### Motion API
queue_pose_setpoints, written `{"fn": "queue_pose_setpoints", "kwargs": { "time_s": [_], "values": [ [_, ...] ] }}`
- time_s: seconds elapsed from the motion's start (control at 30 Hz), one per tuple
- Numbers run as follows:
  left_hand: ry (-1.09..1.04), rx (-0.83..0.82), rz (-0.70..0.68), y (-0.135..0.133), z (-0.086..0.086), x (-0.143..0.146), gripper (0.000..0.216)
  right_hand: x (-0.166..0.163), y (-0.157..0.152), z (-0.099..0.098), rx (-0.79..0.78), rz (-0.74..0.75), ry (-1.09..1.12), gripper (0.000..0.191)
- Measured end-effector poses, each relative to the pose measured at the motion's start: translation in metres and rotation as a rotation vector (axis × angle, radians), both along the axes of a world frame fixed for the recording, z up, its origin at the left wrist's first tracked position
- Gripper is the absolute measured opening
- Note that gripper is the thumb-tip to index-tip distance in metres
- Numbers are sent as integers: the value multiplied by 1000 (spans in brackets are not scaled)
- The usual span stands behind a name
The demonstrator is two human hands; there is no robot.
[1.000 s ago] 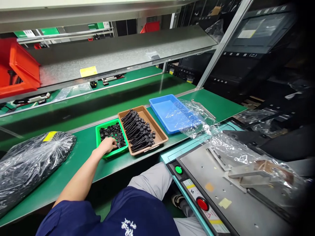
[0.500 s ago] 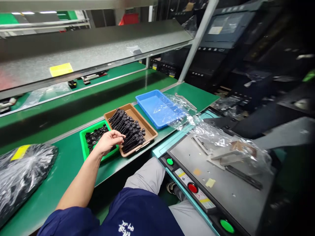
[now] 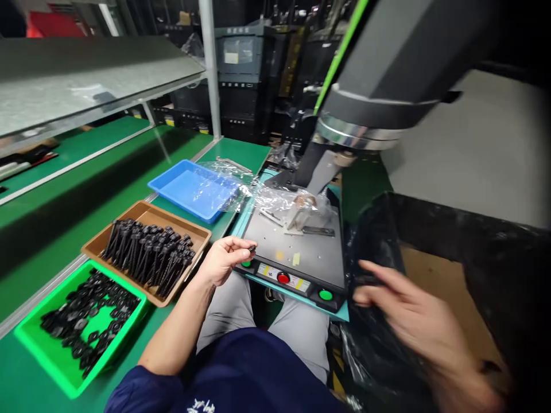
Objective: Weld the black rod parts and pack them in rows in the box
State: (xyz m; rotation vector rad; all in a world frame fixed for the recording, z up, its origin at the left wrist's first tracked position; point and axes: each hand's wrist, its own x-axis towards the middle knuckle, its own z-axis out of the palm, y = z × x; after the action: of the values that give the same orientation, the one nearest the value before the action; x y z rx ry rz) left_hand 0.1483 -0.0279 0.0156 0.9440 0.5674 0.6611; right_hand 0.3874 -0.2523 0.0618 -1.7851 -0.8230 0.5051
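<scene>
Small black part [image 3: 252, 248], just one, sat pinched between the thumb and fingers of my left hand [image 3: 224, 261], at the near left corner of the metal plate [image 3: 316, 261]. Half a second earlier that hand had been over the trays; now it had come across to the machine, which I took to mean the picking-up was done and the work had shifted there. My right hand [image 3: 408, 312] had come into view too, well to the right of the left one, thumb and forefinger apart (too blurred for me to tell whether they held anything).

Right of my left fingertips, along the plate's near edge, I counted one red button [image 3: 283, 278] and two green buttons [image 3: 326, 295], one partly under that hand. Left of the hand stood one brown tray [image 3: 152, 211] of black stems [image 3: 146, 249] and, nearer me, one green tray [image 3: 55, 373] of black pieces [image 3: 77, 315], both heaped beyond counting. Beyond the hand lay one blue tray [image 3: 181, 186].
</scene>
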Motion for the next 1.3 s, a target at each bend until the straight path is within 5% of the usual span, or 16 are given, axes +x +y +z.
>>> {"fn": "queue_pose_setpoints", "kwargs": {
  "time_s": [0.1, 0.3, 0.97, 1.3],
  "values": [
    [-15, 73, -87, -11, 4, 19, 24, -40, 36, -23, 72, 304, 121, 40],
    [13, 165, -146, -21, 6, 27, 20, -82, 89, -55, 268, 327, 472, 33],
    [54, 297, -289, -18, 11, 34, 14, -71, 81, -49, 198, 402, 1033, 35],
    [130, 435, -344, -17, 13, 34, 10, -73, 74, -47, 213, 323, 768, 36]
  ]
}}
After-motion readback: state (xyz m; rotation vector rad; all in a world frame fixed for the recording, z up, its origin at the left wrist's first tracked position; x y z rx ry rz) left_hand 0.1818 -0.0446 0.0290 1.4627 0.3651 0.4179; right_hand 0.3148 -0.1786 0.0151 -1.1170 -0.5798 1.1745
